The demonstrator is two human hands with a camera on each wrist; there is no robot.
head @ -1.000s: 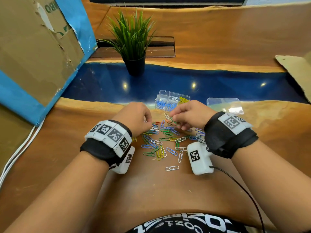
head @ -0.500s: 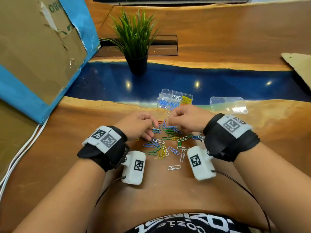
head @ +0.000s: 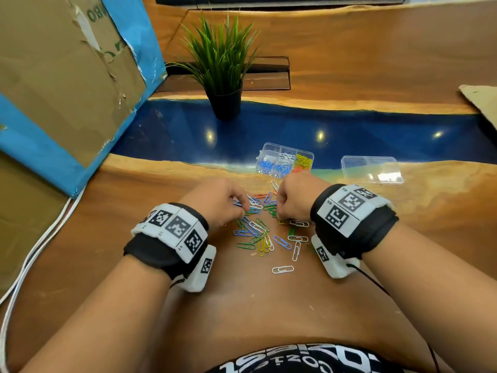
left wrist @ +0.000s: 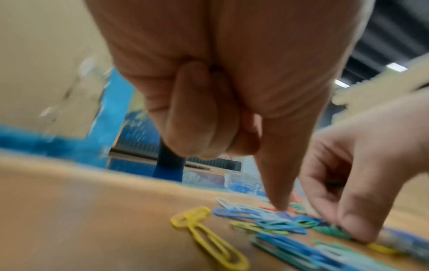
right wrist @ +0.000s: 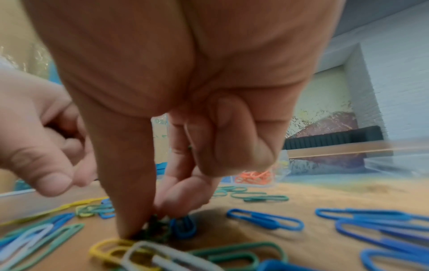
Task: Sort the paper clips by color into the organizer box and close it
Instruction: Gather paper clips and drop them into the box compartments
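A heap of paper clips (head: pixel 259 227) in blue, green, yellow, white and orange is spread on the wooden desk (head: pixel 242 305), between the two hands. The left hand (head: pixel 217 201) is held low over the left side of the heap. In the left wrist view its thumb is stretched down onto a blue clip (left wrist: pixel 239 213), and the other fingers (left wrist: pixel 192 113) are curled in; whether a clip is truly held cannot be told. The right hand (head: pixel 294 199) is set on the right side of the heap. In the right wrist view its thumb and fingers (right wrist: pixel 183 185) are pinched together on a little bunch of dark green clips (right wrist: pixel 155 229) that is lying on the desk. The organizer box (head: pixel 285 162) is placed just behind the heap, at the edge of the blue strip, and it is open. Blue, white, yellow and orange clips are seen in its small parts. Its clear lid (head: pixel 372 170) is laid to the right of it, apart from it. One white clip (head: pixel 282 269) is left alone, nearer to the person. A potted plant (head: pixel 222 68) is stood far behind the box, and a cardboard box (head: pixel 61 71) is seen at the left.
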